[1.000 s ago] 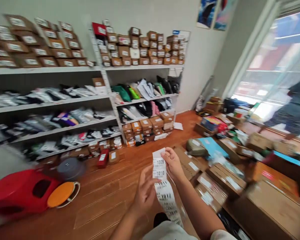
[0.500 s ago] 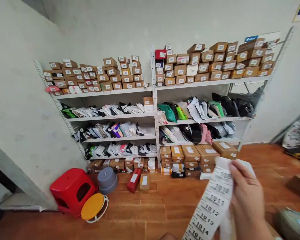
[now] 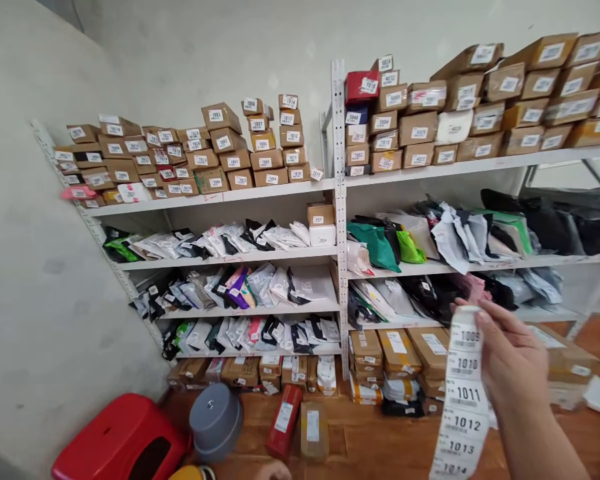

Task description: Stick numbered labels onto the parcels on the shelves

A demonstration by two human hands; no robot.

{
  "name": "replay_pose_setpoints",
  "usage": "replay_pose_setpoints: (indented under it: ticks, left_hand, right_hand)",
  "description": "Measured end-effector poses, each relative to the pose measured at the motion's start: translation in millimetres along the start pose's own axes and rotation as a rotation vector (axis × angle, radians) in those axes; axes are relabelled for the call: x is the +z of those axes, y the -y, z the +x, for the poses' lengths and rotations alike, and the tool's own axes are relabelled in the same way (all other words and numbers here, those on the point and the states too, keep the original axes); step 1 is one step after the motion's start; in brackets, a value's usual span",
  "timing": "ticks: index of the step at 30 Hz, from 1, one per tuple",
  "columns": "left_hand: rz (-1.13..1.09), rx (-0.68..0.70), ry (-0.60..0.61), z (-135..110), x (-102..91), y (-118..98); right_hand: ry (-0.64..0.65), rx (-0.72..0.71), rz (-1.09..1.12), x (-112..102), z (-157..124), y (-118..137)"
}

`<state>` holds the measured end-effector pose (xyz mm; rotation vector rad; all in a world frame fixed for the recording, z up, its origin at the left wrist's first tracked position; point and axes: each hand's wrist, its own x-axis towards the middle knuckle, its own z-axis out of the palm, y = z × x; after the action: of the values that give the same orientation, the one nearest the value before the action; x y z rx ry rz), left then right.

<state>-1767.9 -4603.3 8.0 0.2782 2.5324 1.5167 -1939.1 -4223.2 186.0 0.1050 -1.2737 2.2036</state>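
My right hand (image 3: 513,363) comes up from the lower right, its thumb and fingers pinched on the top end of a strip of white number labels (image 3: 463,407). The strip hangs down towards the bottom edge, with printed numbers such as 1010, 1011 and 1012 above barcodes. At the bottom edge only a small, blurred bit of what looks like my left hand (image 3: 274,469) shows; its fingers are hidden. Ahead stand white metal shelves (image 3: 275,255) whose top level carries stacked cardboard boxes (image 3: 220,117) with similar number labels.
Bagged parcels (image 3: 263,287) fill the middle shelves. Larger cartons (image 3: 400,350) stack along the floor. In front are a red box (image 3: 284,420), a tan box (image 3: 314,433), a grey round stool (image 3: 215,420), a red plastic stool (image 3: 115,440) and part of a yellow stool (image 3: 190,472).
The view has moved closer to the shelves, which now look larger. My right hand still pinches the label strip, which now hangs more upright and farther right.
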Motion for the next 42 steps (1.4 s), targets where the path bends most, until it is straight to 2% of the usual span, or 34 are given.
replay_pose_setpoints:
  ticks: [2,4,5,7,9,11,13,15,18,21,24,27,29,32,34,37,39,42]
  left_hand:
    - [0.055,-0.025,-0.102,46.5,-74.9,47.2]
    - [0.137,-0.019,-0.246,103.1,-160.8,87.1]
    - [0.207,0.007,-0.355,134.2,-205.6,101.9]
    - [0.276,0.063,-0.444,198.7,-293.0,118.7]
    - [0.321,0.133,-0.466,261.9,-370.2,120.2]
    - [0.366,0.21,-0.487,320.4,-432.7,111.3]
    - [0.411,0.276,-0.531,373.6,-479.8,98.2]
    - [0.456,0.33,-0.588,421.6,-512.8,84.9]
    - [0.522,0.389,-0.672,482.9,-539.8,69.4]
    - [0.573,0.413,-0.746,528.1,-548.9,59.8]
    - [0.65,0.415,-0.806,557.6,-552.4,51.4]
    - [0.803,0.403,-0.836,577.4,-556.5,39.7]
    - [0.895,0.397,-0.807,587.1,-558.0,31.6]
    - [0.97,0.375,-0.769,593.8,-556.1,26.1]
    - [0.975,0.336,-0.824,591.0,-554.2,29.8]
    - [0.932,0.256,-0.99,579.9,-557.8,43.4]
    - [0.911,0.206,-1.075,574.1,-566.7,52.3]
    - [0.936,0.169,-1.107,576.1,-585.8,56.3]
  right_hand:
    - [0.056,0.078,-0.024,48.6,17.7,-58.7]
    - [0.097,0.125,-0.039,99.9,36.0,-113.6]
    - [0.13,0.158,-0.038,126.4,45.8,-138.6]
    - [0.206,0.225,-0.035,178.5,67.1,-183.9]
    - [0.273,0.274,-0.057,225.2,89.5,-224.7]
    - [0.319,0.29,-0.097,262.9,110.5,-262.6]
    - [0.371,0.31,-0.13,291.9,128.2,-297.3]
    - [0.42,0.331,-0.147,315.2,142.9,-327.1]
    - [0.455,0.291,-0.179,345.7,164.5,-362.0]
    - [0.5,0.211,-0.246,374.1,192.8,-389.3]
    - [0.621,0.165,-0.288,403.5,227.7,-415.1]
    - [0.852,0.108,-0.326,438.2,260.0,-439.6]
    - [0.971,0.05,-0.416,462.9,276.2,-453.5]
    - [0.997,-0.056,-0.599,493.7,291.6,-468.6]
    - [1.002,-0.121,-0.67,506.7,297.2,-475.0]
    - [1.079,-0.215,-0.719,519.3,298.2,-482.8]
    - [1.11,-0.297,-0.775,530.6,291.9,-489.5]
    - [1.074,-0.434,-0.886,558.9,272.0,-503.4]
